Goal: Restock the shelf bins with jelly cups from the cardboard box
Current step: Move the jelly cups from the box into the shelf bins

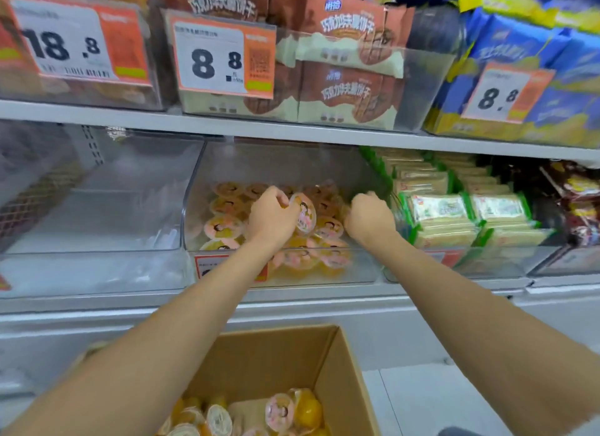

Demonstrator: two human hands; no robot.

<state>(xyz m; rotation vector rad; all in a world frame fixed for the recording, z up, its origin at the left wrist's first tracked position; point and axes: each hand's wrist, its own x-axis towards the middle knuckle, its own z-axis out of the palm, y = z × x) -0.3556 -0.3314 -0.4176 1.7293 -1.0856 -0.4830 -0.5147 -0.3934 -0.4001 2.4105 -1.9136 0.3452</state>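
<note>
1. Head cam: L hand (272,218) is inside the middle clear plastic bin (367,270), fingers curled round a jelly cup (304,213). The cup is round w/ a glossy lid, pink cartoon print, tipped up on edge.
2. R hand (370,216) is in the same bin near its right wall, knuckles up, fingers curled under. Can't tell if it grips anything.
3. Under both hands is a loose pile of cups (227,226): translucent yellow-orange bodies, shiny round lids, some flat, some tilted. The front ones touch the bin's front wall.
4. Bin front has an orange/white price tag (207,266), partly hidden by the L forearm.
5. Left neighbour bin (97,240) is rigid see-through plastic w/ rounded corners. To the right, flat green-edged packets (438,208) are stacked in rows.
6. Shelf above: brown biscuit packs (344,88) in a clear bin w/ an "8.8" tag (220,59).
7. Bottom of frame: open cardboard box (259,361), matte brown, w/ boxed cups (281,411) lying on their sides inside.
</note>
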